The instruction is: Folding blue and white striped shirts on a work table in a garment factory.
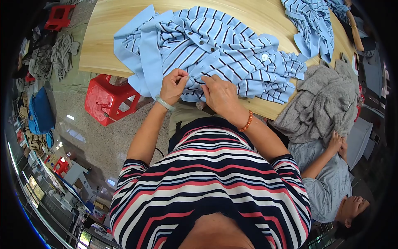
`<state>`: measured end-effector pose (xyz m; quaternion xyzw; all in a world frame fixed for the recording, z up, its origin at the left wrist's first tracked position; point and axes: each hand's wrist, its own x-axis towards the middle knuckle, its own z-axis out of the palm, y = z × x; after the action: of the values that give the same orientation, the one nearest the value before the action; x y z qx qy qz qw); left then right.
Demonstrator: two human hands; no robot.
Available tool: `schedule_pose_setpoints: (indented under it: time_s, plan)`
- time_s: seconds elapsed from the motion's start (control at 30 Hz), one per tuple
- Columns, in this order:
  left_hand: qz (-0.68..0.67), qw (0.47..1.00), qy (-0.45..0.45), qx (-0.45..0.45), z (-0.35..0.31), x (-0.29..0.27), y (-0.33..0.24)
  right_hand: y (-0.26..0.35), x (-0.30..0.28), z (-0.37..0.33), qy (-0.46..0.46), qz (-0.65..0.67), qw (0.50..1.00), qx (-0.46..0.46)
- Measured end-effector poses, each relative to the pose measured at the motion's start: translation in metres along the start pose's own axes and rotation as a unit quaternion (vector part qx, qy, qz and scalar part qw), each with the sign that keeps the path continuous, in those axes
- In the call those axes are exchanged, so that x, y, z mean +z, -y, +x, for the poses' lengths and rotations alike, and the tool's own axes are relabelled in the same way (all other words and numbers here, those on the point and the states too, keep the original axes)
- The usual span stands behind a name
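Note:
A light blue knit cardigan (244, 58) with dark and white stripes and dark buttons lies crumpled along the near edge of the table. At its near edge, my left hand (172, 88), with a pale bangle on the wrist, is closed in a pinch. What sits between its thumb and forefinger is too small to make out. Just to the right, my right hand (222, 96), wearing an orange bead bracelet, grips the cardigan's near edge with bent fingers. A short gap separates the two hands, with blue fabric between them.
The wooden table (97, 45) ends at the left above a red plastic stool (97, 99). At the right, a co-worker's hands (336, 144) hold a grey knit garment (321, 99). Another striped blue garment (313, 29) lies at the far right.

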<state>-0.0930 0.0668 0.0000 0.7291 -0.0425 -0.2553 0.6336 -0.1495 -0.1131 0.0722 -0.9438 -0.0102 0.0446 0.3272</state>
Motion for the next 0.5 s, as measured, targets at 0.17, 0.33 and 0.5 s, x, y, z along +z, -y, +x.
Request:
schedule_pose_setpoints:
  time_s: [0.17, 0.33, 0.5]
  plan:
    - [0.087, 0.994, -0.035, 0.053, -0.007, 0.009, -0.008, 0.004, 0.016, 0.007, 0.014, -0.041, 0.999, 0.003]
    - [0.087, 0.993, -0.049, 0.064, -0.012, 0.017, -0.009, 0.003, 0.033, 0.018, 0.017, -0.037, 0.999, 0.006]
    - [0.170, 0.970, -0.055, 0.163, -0.020, 0.000, -0.024, -0.006, 0.012, 0.013, -0.008, 0.006, 1.000, 0.013]
